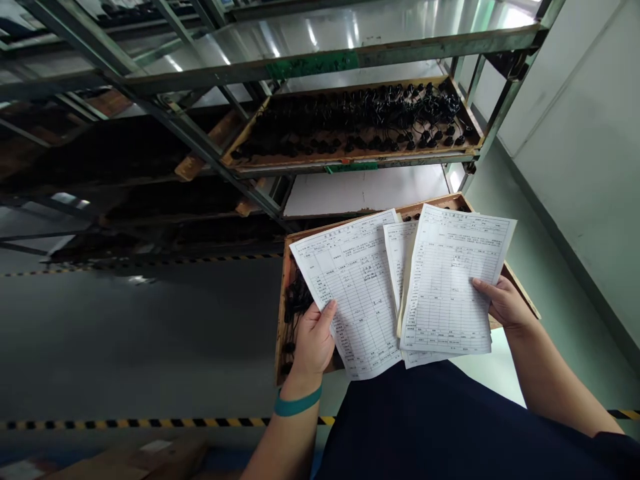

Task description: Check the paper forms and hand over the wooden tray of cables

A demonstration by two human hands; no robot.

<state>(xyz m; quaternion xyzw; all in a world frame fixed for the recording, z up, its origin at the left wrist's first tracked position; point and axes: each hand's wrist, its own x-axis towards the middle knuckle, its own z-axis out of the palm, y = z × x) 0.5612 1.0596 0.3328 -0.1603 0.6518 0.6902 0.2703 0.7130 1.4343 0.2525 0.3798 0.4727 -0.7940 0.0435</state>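
Observation:
My left hand (313,343) grips the lower left edge of a white printed form sheet (353,287), thumb on top. It wears a teal wristband (297,403). My right hand (505,303) holds a stack of similar printed sheets (450,280) by their right edge. The right stack overlaps the left sheet a little. Both are held over a wooden tray (281,313) that contains small black parts (296,300), mostly hidden under the papers.
A metal rack (320,63) stands ahead with another wooden tray (360,157) full of black parts on a shelf. Yellow-black floor tape (150,423) runs across the grey floor. A white wall (590,133) is at the right.

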